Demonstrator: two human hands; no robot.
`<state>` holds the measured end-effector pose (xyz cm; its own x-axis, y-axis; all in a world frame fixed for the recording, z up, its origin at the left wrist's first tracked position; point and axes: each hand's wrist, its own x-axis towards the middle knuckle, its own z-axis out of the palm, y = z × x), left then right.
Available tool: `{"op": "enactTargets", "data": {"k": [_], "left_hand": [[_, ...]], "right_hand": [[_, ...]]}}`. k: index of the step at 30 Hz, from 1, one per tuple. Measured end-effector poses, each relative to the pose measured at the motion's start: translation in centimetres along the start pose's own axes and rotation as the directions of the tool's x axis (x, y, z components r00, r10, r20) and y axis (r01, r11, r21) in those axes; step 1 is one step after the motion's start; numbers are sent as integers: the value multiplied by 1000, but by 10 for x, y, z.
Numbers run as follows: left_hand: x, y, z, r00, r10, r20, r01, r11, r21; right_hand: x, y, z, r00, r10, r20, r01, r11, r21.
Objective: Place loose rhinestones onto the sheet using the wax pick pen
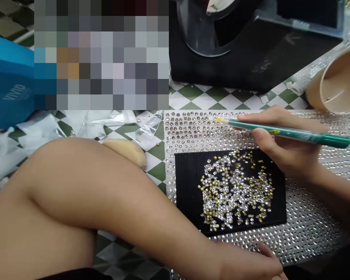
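My right hand point(291, 142) is closed in a pinch around a green pen point(297, 135). The pen has a pale, narrow front end with a yellow tip, pointing left over rows of round rhinestones on a sheet point(317, 217). Below that hand, a black tray point(188, 186) lies on the sheet and holds many loose rhinestones point(236, 190), some silver side up, others gold. Across the bottom stretches my left forearm, ending in my left hand point(258, 264) beside the sheet's lower part. Its fingers are mostly hidden at the frame's lower edge.
A black box point(221, 70) with a clear window stands behind the sheet, near a beige cup point(315, 91) at right. Clear plastic bags point(46, 132) and a tan rounded object point(128, 151) lie on the checkered tabletop point(210, 102). At far left is a blue box point(11, 85).
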<state>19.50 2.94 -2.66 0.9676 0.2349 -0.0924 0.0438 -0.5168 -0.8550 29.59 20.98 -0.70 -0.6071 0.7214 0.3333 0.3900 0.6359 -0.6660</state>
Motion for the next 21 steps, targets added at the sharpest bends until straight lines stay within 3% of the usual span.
{"op": "enactTargets", "data": {"k": [5, 8, 13, 15, 18, 21], "left_hand": [[1, -21, 1, 955, 132, -267, -135, 991, 6], [0, -33, -5, 936, 100, -337, -189, 952, -242], [-13, -53, -8, 954, 8, -299, -174, 829, -532], [-19, -57, -4, 963, -89, -255, -119, 709, -695], [-27, -57, 0, 929, -293, -226, -27, 556, -830], [-36, -62, 2, 911, -379, -165, 34, 466, -884]], "right_hand": [[2, -1, 0, 999, -49, 9, 49, 998, 44], [1, -1, -1, 993, -114, 15, 113, 992, 60], [-2, 1, -3, 972, -231, 34, 230, 972, 45], [-2, 0, -5, 962, -268, 56, 265, 963, 53], [-2, -1, -8, 953, -283, 105, 273, 957, 101], [-2, -2, -10, 936, -310, 165, 284, 945, 164]]}}
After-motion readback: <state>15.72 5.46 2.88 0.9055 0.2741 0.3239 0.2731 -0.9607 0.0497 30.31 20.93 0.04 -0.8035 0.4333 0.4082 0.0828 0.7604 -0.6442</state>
